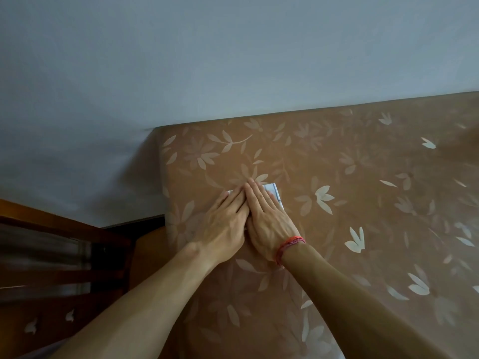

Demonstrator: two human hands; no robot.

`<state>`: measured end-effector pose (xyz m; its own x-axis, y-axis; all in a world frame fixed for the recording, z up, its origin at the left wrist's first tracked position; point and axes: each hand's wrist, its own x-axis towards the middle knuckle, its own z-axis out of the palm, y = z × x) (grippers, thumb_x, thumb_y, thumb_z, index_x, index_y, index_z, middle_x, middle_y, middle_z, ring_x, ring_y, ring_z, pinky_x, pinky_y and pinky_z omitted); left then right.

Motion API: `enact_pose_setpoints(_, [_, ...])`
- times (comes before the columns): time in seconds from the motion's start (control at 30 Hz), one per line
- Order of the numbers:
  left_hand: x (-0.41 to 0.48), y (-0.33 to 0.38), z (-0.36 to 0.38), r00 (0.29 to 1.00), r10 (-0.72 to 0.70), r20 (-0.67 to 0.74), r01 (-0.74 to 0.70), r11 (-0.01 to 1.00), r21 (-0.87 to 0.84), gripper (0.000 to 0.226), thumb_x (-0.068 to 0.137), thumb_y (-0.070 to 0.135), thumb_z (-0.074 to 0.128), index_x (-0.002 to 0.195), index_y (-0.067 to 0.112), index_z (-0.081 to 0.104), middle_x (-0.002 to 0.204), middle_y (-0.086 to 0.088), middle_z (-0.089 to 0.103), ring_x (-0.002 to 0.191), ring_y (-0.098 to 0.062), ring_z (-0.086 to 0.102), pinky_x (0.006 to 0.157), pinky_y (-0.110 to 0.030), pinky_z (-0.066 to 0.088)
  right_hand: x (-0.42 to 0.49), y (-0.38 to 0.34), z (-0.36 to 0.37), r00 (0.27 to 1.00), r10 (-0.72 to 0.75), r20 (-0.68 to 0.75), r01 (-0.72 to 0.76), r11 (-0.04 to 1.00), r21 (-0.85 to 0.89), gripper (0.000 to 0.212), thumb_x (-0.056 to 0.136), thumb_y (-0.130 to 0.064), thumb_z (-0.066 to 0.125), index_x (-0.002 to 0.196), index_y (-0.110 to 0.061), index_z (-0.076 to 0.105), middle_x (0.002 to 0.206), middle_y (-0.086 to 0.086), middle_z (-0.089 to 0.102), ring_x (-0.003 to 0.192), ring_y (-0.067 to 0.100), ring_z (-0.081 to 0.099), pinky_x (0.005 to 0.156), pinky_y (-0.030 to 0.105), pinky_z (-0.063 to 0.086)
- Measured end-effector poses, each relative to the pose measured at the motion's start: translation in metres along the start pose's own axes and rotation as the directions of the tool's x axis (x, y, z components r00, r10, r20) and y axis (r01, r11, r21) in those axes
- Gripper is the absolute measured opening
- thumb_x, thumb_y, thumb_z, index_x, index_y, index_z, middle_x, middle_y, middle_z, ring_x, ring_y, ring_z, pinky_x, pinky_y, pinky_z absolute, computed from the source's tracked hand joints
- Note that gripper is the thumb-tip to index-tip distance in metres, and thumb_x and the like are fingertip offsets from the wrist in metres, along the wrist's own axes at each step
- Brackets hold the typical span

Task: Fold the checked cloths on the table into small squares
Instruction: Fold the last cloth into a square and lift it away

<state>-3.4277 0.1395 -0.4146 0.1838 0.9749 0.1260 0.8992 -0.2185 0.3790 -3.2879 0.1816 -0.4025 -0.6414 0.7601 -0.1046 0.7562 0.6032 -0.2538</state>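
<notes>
- Checked cloth: folded down small, lying on the table near its far left corner. Mostly hidden under both palms, with just a white corner with blue lines peeking out at 1 o'clock of the right hand.
- Left hand: spread flat, fingers straight and close together, pressing down on the cloth, fingertips aimed at 1 o'clock.
- Right hand: flat as well, fingers straight, aimed at 11 o'clock, touching the left hand along the inner edge.
- Red thread bracelet: wrapped round the right wrist, at 5 o'clock of that hand.
- Table: draped in a brown cover with pale leaf print, far edge meeting a blue-grey wall at 12 o'clock.
- Dark wooden furniture: at 8 o'clock of the hands, just beside the table's left edge.
</notes>
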Motion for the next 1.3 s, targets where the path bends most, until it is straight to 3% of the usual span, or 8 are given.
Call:
enact_pose_setpoints(0.13, [-0.015,-0.01,-0.009,0.999,0.003,0.051,-0.007,0.997,0.072,0.056,0.1,0.025,0.014,0.154,0.009,0.018,0.161,-0.005,0.015,0.149,-0.013,0.006,0.122,-0.033,0.009,-0.002,-0.005,-0.003,1.0,0.01,0.021,-0.008,0.996,-0.086,0.061,0.099,-0.037,0.005,0.153,-0.009,-0.002,0.16,0.005,-0.01,0.147,0.016,-0.012,0.118,0.031,-0.007])
enact_pose_setpoints(0.23, [-0.025,-0.017,-0.011,0.999,-0.007,0.045,0.001,0.991,0.134,0.052,0.103,0.026,0.018,0.152,0.008,0.023,0.16,-0.006,0.021,0.149,-0.015,0.014,0.12,-0.037,0.019,-0.001,-0.007,-0.006,0.999,0.03,0.044,-0.026,0.996,-0.082,0.067,0.094,-0.041,-0.003,0.153,-0.01,-0.004,0.16,0.004,-0.013,0.146,0.014,-0.017,0.116,0.028,-0.013])
enact_pose_setpoints(0.4, [-0.023,-0.015,-0.013,0.997,-0.025,0.069,0.012,0.984,0.178,0.054,0.1,0.027,0.021,0.149,0.006,0.031,0.158,-0.007,0.026,0.148,-0.017,0.019,0.119,-0.036,0.02,0.0,0.01,-0.012,0.993,0.083,0.086,-0.073,0.99,-0.12,0.068,0.097,-0.049,0.005,0.151,-0.012,-0.012,0.152,-0.002,-0.026,0.143,0.01,-0.024,0.117,0.029,-0.013])
enact_pose_setpoints(0.8, [-0.022,-0.01,-0.016,0.994,-0.051,0.096,0.03,0.977,0.211,0.06,0.099,0.036,0.011,0.151,0.008,0.026,0.16,-0.006,0.02,0.148,-0.015,0.013,0.119,-0.032,0.008,-0.04,0.023,-0.013,0.989,0.136,0.053,-0.123,0.972,-0.2,0.073,0.098,-0.056,0.005,0.152,-0.009,-0.007,0.158,0.004,-0.015,0.146,0.015,-0.017,0.117,0.035,-0.012])
enact_pose_setpoints(0.97, [-0.019,-0.011,-0.022,0.986,-0.044,0.163,0.02,0.989,0.146,0.071,0.09,0.039,-0.004,0.154,0.011,0.011,0.162,-0.002,0.002,0.149,-0.013,-0.001,0.118,-0.028,-0.003,-0.056,0.025,-0.012,0.983,0.175,0.058,-0.16,0.965,-0.208,0.074,0.096,-0.059,0.003,0.151,-0.011,-0.008,0.158,0.003,-0.014,0.145,0.015,-0.018,0.117,0.037,-0.012])
enact_pose_setpoints(1.1, [-0.034,-0.018,-0.027,0.989,0.03,0.146,-0.057,0.982,0.183,0.06,0.099,0.034,0.014,0.149,0.005,0.029,0.16,-0.009,0.021,0.149,-0.017,0.015,0.12,-0.033,0.011,-0.055,0.023,-0.014,0.983,0.172,0.059,-0.155,0.963,-0.219,0.076,0.095,-0.058,0.003,0.152,-0.009,-0.005,0.159,0.004,-0.012,0.145,0.015,-0.017,0.117,0.037,-0.011])
enact_pose_setpoints(1.23, [-0.058,-0.028,-0.032,0.98,0.061,0.189,-0.094,0.981,0.172,0.057,0.102,0.034,0.019,0.152,0.008,0.026,0.161,-0.005,0.016,0.149,-0.012,0.009,0.122,-0.032,0.009,-0.054,0.02,-0.017,0.981,0.179,0.068,-0.162,0.964,-0.209,0.076,0.095,-0.058,0.004,0.152,-0.009,-0.008,0.16,0.005,-0.013,0.143,0.013,-0.021,0.117,0.034,-0.011])
enact_pose_setpoints(1.3, [-0.057,-0.022,-0.038,0.987,0.032,0.16,-0.041,0.998,0.055,0.054,0.103,0.031,0.021,0.152,0.009,0.025,0.161,-0.002,0.014,0.149,-0.01,0.007,0.122,-0.034,0.011,-0.053,0.02,-0.019,0.979,0.188,0.081,-0.172,0.97,-0.169,0.076,0.095,-0.058,0.008,0.152,-0.01,-0.008,0.16,0.004,-0.014,0.143,0.012,-0.02,0.118,0.032,-0.01])
